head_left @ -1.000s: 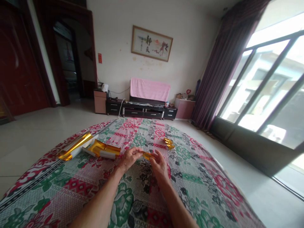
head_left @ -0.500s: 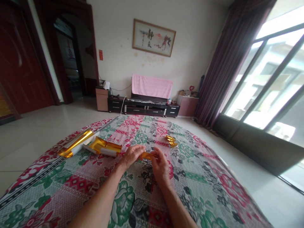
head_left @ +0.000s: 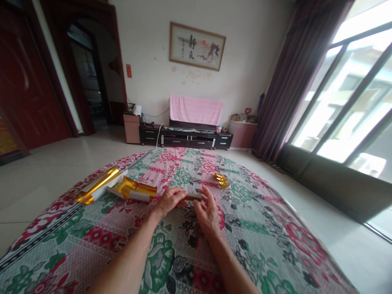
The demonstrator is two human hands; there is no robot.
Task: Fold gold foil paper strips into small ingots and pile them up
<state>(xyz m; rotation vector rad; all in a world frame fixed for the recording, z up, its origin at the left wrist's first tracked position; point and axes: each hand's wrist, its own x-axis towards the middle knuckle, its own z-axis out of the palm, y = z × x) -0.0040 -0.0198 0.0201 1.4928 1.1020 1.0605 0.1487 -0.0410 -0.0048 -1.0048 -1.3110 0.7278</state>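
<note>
A narrow folded strip of gold foil paper [head_left: 193, 197] is stretched between my two hands, its pale edge turned toward me. My left hand [head_left: 170, 201] is closed, pinching the left end between thumb and fingers. At the other end, my right hand [head_left: 208, 212] holds the strip loosely, thumb below and fingers curved behind it. Beyond the right hand lie several folded gold foil pieces [head_left: 221, 180] in a small row. To the left of my left hand, a stack of gold foil sheets [head_left: 134, 188] rests in white wrapping, beside another gold foil bundle [head_left: 101, 183].
A flower-patterned cloth [head_left: 122, 245] covers the round surface under my hands. Past its far edge stands a low black TV cabinet [head_left: 190, 141] with a pink towel [head_left: 196, 109] over the screen. A purple curtain [head_left: 290, 81] and windows are at the right.
The foil strip has turned so its pale edge shows instead of its gold face. My right fingers have loosened and spread slightly. The left hand has barely moved.
</note>
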